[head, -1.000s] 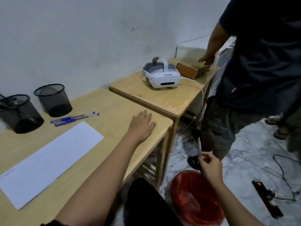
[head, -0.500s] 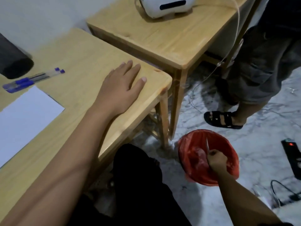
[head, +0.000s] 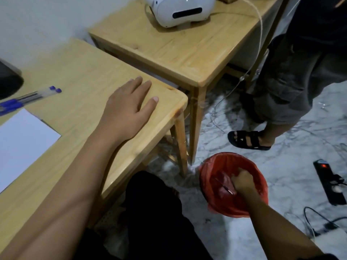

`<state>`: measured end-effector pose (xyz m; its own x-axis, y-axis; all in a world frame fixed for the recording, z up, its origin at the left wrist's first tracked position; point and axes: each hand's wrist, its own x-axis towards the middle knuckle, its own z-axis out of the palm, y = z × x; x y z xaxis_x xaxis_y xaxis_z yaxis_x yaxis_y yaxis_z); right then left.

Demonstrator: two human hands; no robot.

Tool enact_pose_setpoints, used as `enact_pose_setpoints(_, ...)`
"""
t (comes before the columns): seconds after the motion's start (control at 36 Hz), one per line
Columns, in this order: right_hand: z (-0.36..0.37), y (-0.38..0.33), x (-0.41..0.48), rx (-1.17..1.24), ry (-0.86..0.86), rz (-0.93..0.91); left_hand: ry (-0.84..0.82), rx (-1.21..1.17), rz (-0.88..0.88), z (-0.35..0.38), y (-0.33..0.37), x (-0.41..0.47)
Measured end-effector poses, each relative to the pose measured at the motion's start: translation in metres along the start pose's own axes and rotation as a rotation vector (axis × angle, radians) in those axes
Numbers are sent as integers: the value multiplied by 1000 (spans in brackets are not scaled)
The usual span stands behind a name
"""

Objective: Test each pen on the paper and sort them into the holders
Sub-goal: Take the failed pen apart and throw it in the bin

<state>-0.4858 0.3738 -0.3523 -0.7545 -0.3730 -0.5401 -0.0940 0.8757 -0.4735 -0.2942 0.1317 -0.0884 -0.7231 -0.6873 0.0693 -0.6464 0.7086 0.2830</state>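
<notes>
Your right hand (head: 242, 182) has gone from floor height a second ago down into the red bin (head: 208, 166), and its fingers are now curled over the liner. The pen (head: 224, 186) stood upright in that grip half a second ago. It now lies slanted against the liner, just beside your knuckles. The view there is dim, and I cannot tell whether you still pinch its end or have let it go. Your left hand (head: 129, 109) has not shifted: it lies flat with straight fingers on the table (head: 84, 72) near the corner, holding nothing. Judgement: this pen is being discarded as failed, not sorted into a holder. The blue-capped pens (head: 32, 95) lie beside the paper (head: 22, 139), apparently awaiting test, with the black mesh holder (head: 9, 81) just behind them.
</notes>
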Motion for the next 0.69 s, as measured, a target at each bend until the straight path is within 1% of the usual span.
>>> enact_pose_setpoints(0.14, -29, -7, -9, -17, 88, -75, 25, -14, 24, 1, 0, -2)
enact_pose_setpoints(0.25, -59, -25, -23, 13, 145, -114, 27, -27, 36, 0, -1, -3)
enact_pose_setpoints(0.31, -74, -37, -29, 15, 205, -164, 21, -40, 34, 0, -2, -3)
enact_pose_setpoints(0.36, -91, -54, -41, 21, 268, -194, -2, -52, 22, -2, -2, -3)
enact_pose_setpoints(0.47, -128, -95, -76, 30, 341, -273, -44, -89, 30, -15, -5, -10)
enact_pose_setpoints(0.56, -148, -125, -99, 11, 400, -390, -7, -115, 11, -33, -10, -22)
enact_pose_setpoints(0.69, -158, -193, -143, 30, 424, -515, 64, -88, -23, -75, -37, -48)
